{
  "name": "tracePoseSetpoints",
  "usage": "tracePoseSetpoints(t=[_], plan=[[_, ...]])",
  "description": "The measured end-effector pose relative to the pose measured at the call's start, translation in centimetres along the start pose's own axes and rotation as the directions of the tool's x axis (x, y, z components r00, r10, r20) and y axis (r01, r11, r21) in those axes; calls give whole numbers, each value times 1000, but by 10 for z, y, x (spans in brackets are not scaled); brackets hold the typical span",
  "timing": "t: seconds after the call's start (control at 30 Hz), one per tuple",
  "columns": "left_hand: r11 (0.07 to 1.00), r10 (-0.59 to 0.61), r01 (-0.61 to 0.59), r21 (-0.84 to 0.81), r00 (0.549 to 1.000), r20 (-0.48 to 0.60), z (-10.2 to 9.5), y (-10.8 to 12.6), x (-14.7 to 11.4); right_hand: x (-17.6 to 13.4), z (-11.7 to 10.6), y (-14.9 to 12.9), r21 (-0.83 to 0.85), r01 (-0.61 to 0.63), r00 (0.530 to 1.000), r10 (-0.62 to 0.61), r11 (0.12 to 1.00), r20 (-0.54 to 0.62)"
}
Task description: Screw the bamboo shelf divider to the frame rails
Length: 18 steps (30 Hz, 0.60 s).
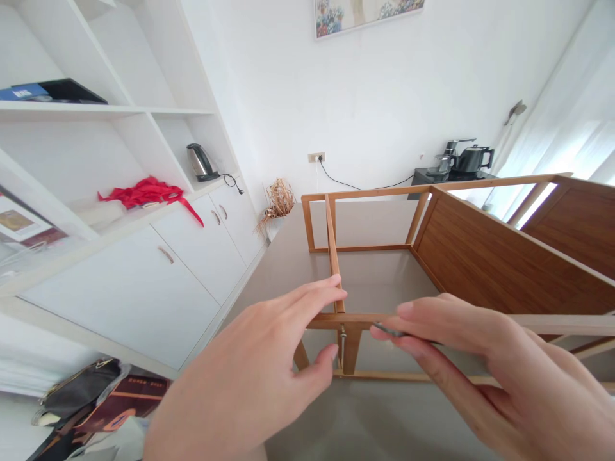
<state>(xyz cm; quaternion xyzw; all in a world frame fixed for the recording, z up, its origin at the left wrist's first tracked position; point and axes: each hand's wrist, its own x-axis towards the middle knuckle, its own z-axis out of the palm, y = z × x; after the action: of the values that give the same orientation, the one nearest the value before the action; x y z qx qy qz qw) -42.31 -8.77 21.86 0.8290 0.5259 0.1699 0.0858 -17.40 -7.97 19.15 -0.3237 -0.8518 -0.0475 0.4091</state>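
Note:
A brown wooden furniture frame (368,318) with rails and panels lies in front of me. My left hand (259,358) is open, its fingertips against a narrow wooden slat (332,237) and its thumb held apart lower down. Between thumb and fingers, a metal bolt (343,336) stands out near the joint of slat and rail; whether the thumb touches it I cannot tell. To the right of the bolt, my right hand (490,358) is closed on a thin dark metal piece (390,330). Only its tip shows, and the fingers cover the rest.
Solid wooden panels (504,250) fill the frame's right side. White cabinets (144,282) and shelves run along the left, with a kettle (199,161) and red fabric (144,192) on them. Bags (81,390) lie at lower left. A dried plant (278,198) stands by the wall.

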Motion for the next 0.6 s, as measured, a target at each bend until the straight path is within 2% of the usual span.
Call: tracePoseSetpoints(t=[0.07, 0.13, 0.2, 0.6], plan=[[1000, 0, 0, 3, 1000, 3, 0, 0, 0, -3, -2, 2, 23, 5, 996, -7, 1000, 91], [1000, -4, 4, -3, 1000, 10, 0, 1, 1, -4, -3, 4, 73, 56, 978, -69, 996, 196], [1000, -13, 13, -19, 1000, 13, -1, 2, 4, -3, -3, 5, 103, 98, 963, -121, 990, 241], [998, -42, 43, -48, 999, 8, 0, 0, 6, 0, 3, -2, 111, 122, 956, -147, 986, 255]])
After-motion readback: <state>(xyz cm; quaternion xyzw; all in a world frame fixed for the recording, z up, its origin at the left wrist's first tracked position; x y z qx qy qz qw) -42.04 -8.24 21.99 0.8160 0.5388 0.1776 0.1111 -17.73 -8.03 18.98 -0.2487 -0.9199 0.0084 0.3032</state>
